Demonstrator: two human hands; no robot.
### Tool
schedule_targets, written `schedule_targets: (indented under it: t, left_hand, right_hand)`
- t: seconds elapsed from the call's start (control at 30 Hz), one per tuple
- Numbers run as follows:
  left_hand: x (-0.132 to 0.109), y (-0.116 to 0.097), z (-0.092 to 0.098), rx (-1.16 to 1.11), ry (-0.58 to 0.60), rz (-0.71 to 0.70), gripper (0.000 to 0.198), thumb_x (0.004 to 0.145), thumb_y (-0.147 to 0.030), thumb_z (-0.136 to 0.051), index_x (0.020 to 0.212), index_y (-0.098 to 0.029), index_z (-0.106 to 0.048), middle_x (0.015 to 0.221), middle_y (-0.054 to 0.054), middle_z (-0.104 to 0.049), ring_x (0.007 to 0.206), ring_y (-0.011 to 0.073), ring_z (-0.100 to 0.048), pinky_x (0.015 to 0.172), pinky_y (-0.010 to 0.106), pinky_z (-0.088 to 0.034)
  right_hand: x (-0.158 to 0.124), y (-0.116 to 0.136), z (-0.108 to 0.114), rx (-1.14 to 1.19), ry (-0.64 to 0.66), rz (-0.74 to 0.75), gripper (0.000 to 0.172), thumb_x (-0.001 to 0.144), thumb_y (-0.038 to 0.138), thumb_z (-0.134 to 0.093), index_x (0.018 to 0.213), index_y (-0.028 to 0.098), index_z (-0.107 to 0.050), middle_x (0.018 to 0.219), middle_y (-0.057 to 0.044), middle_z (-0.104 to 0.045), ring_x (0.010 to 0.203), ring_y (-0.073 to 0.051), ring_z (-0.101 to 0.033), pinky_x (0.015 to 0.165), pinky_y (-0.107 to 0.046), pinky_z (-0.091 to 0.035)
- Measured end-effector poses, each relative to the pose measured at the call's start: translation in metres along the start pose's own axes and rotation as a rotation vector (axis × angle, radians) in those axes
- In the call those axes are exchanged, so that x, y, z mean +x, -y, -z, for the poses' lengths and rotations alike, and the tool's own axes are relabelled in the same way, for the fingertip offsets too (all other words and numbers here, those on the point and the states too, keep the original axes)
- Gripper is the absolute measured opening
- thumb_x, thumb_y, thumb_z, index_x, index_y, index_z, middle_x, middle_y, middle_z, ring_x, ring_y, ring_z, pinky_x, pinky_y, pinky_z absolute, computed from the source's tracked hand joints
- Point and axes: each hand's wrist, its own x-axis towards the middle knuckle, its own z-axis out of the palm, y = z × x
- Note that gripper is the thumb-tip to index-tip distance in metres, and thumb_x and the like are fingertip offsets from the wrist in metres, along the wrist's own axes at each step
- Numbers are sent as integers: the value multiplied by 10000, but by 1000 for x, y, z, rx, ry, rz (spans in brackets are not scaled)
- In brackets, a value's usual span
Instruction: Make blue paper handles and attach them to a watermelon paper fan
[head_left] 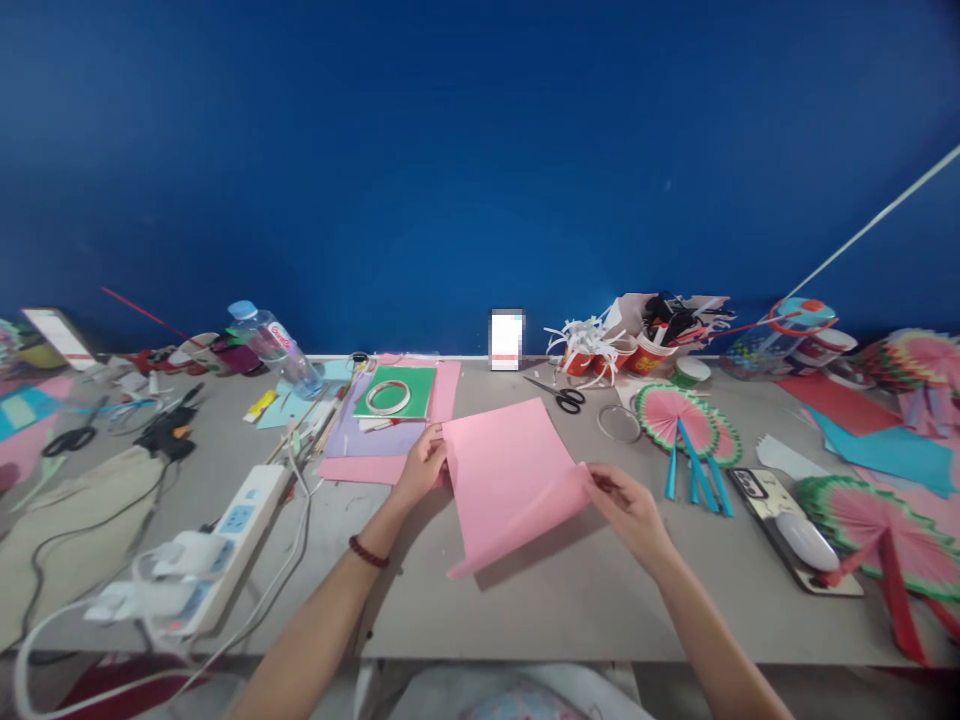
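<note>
A sheet of pink paper point(510, 470) is held up at a tilt over the middle of the grey table, its lower right edge curling. My left hand point(424, 462), with a dark bead bracelet on the wrist, pinches the sheet's upper left edge. On the opposite side, my right hand point(624, 505) grips the right corner between thumb and fingers. Just left of my left hand lies a stack of coloured paper with a green sheet point(417, 385) and a roll of white tape point(388, 398) on top. Black-handled scissors point(566, 398) rest beyond the paper.
At left are a white power strip point(244, 530) with cables, a glue gun point(169, 425) and a tilted plastic bottle point(276, 345). Pink paper fans point(679, 418), a phone point(765, 515) and a white mouse point(806, 540) lie at right. A lit screen point(506, 338) stands against the blue wall.
</note>
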Motion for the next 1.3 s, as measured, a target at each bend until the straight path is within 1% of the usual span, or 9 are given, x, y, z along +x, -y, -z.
schedule_targets:
  t: [0.13,0.3,0.57,0.7,0.83,0.97,1.07,1.17,1.3]
  left_hand:
    - [-1,1,-2,-14,51,-26,460,732,-379,-636,1134,-170,-555,760,40,-670,592,141,-595,515,221,-426]
    - [-1,1,-2,-82,58,-66,472,727,-408,-670,1116,-162,-564,700,13,-648,506,103,-535,473,202,-376]
    - [-10,-21,-4,-100,30,-129,472,696,-408,-702,1086,-164,-597,1067,113,-664,952,229,-611,802,321,-452]
    - [-11,-25,-2,-44,28,-166,391,706,-390,-680,1028,-171,-636,1049,92,-667,995,236,-586,842,316,-427]
    - [-6,-34,10,-60,105,-86,307,743,-428,-592,898,-174,-670,926,66,-680,880,215,-598,754,292,-433]
    - [-3,-58,15,49,290,79,542,820,-575,-390,972,-141,-678,791,90,-666,778,216,-598,676,300,-434]
    - [-7,-76,2,328,351,45,441,746,-501,-588,1021,-162,-652,802,52,-657,775,195,-587,686,274,-429]
    - [-10,-87,-20,595,405,10,407,720,-509,-616,933,-166,-672,790,39,-659,707,188,-581,584,251,-410]
    - [-6,-98,-45,641,440,12,379,725,-478,-622,958,-187,-687,801,32,-686,708,205,-609,519,231,-394]
  right_hand:
    - [29,18,-4,30,42,-62,353,712,523,-641,811,185,-674,757,-54,-679,679,-179,-600,598,-268,-466]
    - [69,20,-14,101,25,-118,375,674,529,-670,794,174,-667,762,-35,-663,678,-157,-566,614,-256,-414]
    - [125,1,-35,367,115,-328,335,532,419,-777,734,179,-659,691,5,-640,612,-124,-537,584,-244,-390]
    - [137,-2,-44,418,142,-379,315,528,415,-772,685,174,-641,625,13,-615,560,-116,-521,547,-243,-386]
    - [141,8,-43,345,146,-325,329,572,423,-755,758,173,-651,637,14,-617,558,-114,-518,540,-244,-382]
    - [141,30,-36,175,169,-166,317,645,439,-712,810,173,-659,689,5,-634,580,-117,-527,556,-252,-392]
    - [136,48,-34,61,203,10,273,711,429,-664,829,183,-659,780,-19,-662,650,-138,-569,602,-267,-425]
    - [128,65,-37,-24,217,161,203,770,379,-617,850,195,-651,835,-30,-675,729,-158,-605,683,-290,-456]
    - [117,80,-39,-56,191,270,165,804,335,-577,875,200,-640,863,-41,-678,805,-179,-625,750,-312,-476]
